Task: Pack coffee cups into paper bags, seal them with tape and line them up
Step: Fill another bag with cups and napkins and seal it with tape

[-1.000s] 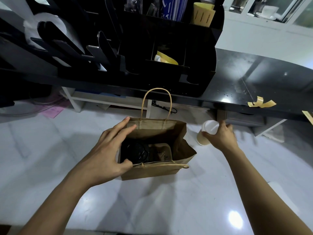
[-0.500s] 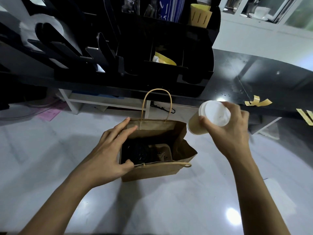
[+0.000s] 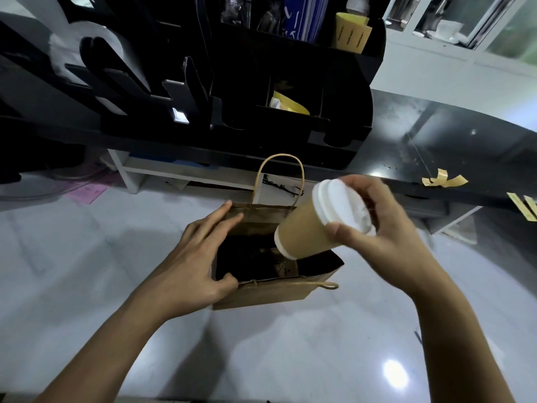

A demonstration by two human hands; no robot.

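Brown: one paper bag (image 3: 261, 295), one coffee cup (image 3: 308, 231).

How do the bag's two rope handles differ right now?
The far handle stands upright in a tall arch above the paper bag; the near handle is folded down flat along the front rim. The far handle is clear of both hands; the near handle's left end sits beside the left hand thumb. Both are tan twisted rope, attached to the bag's rim.
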